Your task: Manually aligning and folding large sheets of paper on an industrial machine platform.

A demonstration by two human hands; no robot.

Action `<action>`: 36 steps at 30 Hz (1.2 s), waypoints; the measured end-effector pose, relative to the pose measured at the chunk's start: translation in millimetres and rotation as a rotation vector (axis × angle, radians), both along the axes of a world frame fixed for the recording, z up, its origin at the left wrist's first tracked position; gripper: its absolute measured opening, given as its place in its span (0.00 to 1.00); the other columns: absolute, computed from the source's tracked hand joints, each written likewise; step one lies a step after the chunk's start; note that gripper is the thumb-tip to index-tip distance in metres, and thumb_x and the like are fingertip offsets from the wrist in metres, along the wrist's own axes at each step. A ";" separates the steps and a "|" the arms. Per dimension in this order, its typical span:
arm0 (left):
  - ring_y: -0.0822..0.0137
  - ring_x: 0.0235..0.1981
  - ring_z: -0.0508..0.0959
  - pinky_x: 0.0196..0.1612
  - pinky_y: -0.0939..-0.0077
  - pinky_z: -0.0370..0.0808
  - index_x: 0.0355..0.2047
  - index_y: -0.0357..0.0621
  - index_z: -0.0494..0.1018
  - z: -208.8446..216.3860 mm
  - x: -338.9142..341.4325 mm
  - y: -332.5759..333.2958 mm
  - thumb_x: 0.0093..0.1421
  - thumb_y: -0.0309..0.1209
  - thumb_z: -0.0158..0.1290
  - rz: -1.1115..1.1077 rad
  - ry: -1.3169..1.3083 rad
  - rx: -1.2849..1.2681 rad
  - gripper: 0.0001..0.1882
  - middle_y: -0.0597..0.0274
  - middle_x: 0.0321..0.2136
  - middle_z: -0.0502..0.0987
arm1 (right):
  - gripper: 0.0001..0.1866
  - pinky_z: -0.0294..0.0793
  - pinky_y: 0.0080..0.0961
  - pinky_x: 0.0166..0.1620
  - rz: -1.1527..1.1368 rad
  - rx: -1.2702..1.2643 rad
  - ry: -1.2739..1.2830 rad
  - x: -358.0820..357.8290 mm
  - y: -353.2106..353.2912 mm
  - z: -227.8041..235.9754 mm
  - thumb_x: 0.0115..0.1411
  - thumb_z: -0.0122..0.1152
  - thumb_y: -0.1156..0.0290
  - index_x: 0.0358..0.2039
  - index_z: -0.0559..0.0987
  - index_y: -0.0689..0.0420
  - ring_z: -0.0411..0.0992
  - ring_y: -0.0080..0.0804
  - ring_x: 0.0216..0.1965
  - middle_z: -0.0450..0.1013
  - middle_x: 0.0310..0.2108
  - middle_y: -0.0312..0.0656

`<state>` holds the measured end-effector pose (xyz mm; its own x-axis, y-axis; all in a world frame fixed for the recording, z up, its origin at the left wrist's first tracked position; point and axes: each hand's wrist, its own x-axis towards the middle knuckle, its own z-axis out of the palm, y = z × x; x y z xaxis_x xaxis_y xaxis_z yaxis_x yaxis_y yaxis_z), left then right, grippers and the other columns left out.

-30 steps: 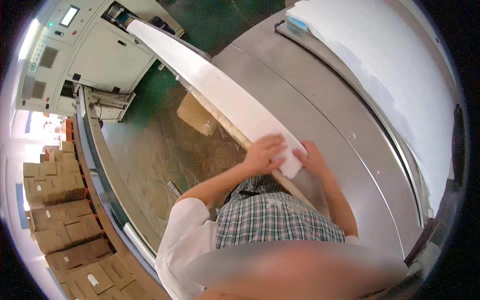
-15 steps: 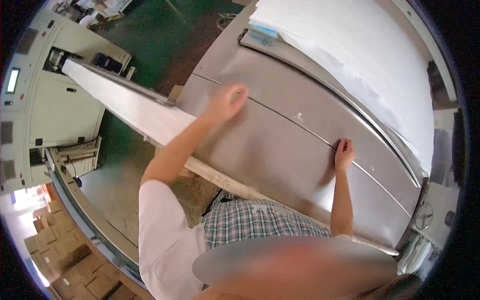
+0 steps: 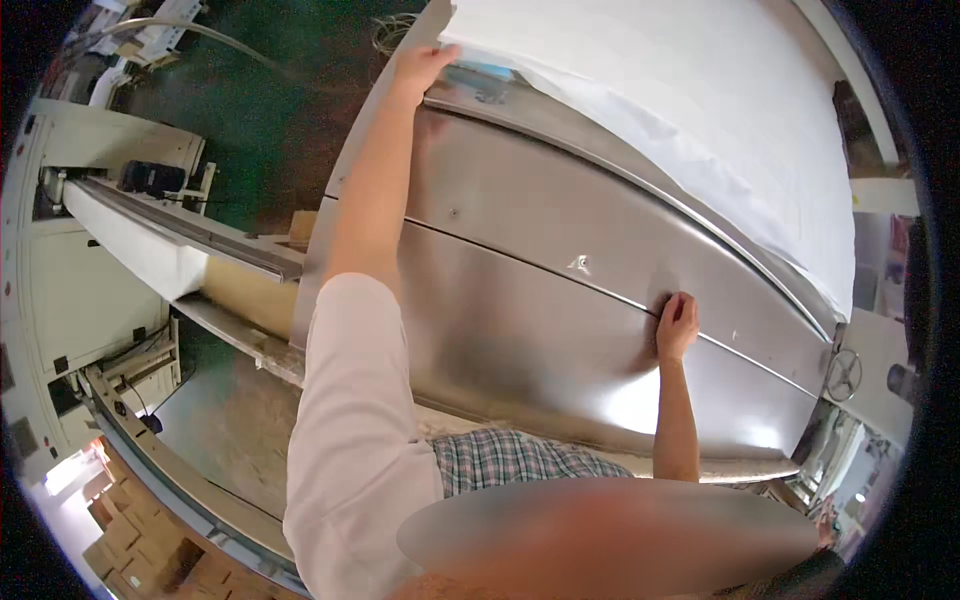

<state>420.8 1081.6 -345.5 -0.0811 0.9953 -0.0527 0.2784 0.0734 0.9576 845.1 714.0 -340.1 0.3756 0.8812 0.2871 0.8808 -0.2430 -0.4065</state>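
My left hand (image 3: 420,72) is stretched forward to the near-left corner of a broad white sheet (image 3: 640,60). Its fingertips are pressed together at the sheet's edge, beside a blue strip (image 3: 485,68). Whether the sheet is paper or cloth I cannot tell. My right hand (image 3: 679,325) rests low over the shiny metal table (image 3: 520,310), close to the long seam across it. Its fingers are curled together, fingertips turned away from view, so anything small in them is hidden.
A raised metal rail (image 3: 640,170) runs between table and sheet. On the left stand a cream machine cabinet (image 3: 85,295) and a long beam with a white covering (image 3: 130,235). Cardboard boxes (image 3: 130,540) are stacked at lower left. A handwheel (image 3: 843,374) sits at the right.
My left hand has moved forward from above the table's seam to the sheet's corner. My right hand has stayed by the seam. The white covering on the left beam now ends farther left.
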 end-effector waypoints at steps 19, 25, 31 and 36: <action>0.75 0.29 0.71 0.32 0.82 0.68 0.35 0.35 0.73 -28.0 13.0 51.0 0.50 0.29 0.55 0.133 -0.355 0.374 0.13 0.65 0.29 0.74 | 0.05 0.68 0.35 0.27 -0.005 -0.046 -0.124 -0.2 0.2 -3.7 0.55 0.49 0.70 0.28 0.70 0.57 0.69 0.44 0.24 0.69 0.25 0.45; 0.74 0.29 0.72 0.35 0.81 0.67 0.34 0.41 0.74 -29.5 50.9 71.8 0.55 0.36 0.48 0.360 -0.266 0.379 0.13 0.65 0.28 0.75 | 0.05 0.68 0.34 0.26 -0.004 -0.052 -0.117 3.6 -3.1 -0.6 0.55 0.50 0.69 0.28 0.70 0.57 0.69 0.44 0.24 0.69 0.25 0.44; 0.72 0.29 0.71 0.35 0.80 0.67 0.32 0.43 0.74 -11.7 48.3 65.1 0.56 0.38 0.45 0.317 -0.187 0.476 0.13 0.65 0.26 0.74 | 0.04 0.68 0.34 0.24 0.009 -0.031 -0.123 2.8 -1.7 -1.6 0.55 0.50 0.70 0.28 0.69 0.57 0.69 0.45 0.22 0.69 0.25 0.45; 0.70 0.30 0.71 0.35 0.78 0.67 0.31 0.41 0.72 -16.5 6.9 73.8 0.55 0.35 0.46 0.170 -0.339 0.226 0.11 0.66 0.28 0.74 | 0.05 0.69 0.35 0.25 0.007 -0.022 -0.081 -6.6 2.6 0.0 0.54 0.50 0.70 0.28 0.70 0.56 0.69 0.46 0.23 0.70 0.25 0.45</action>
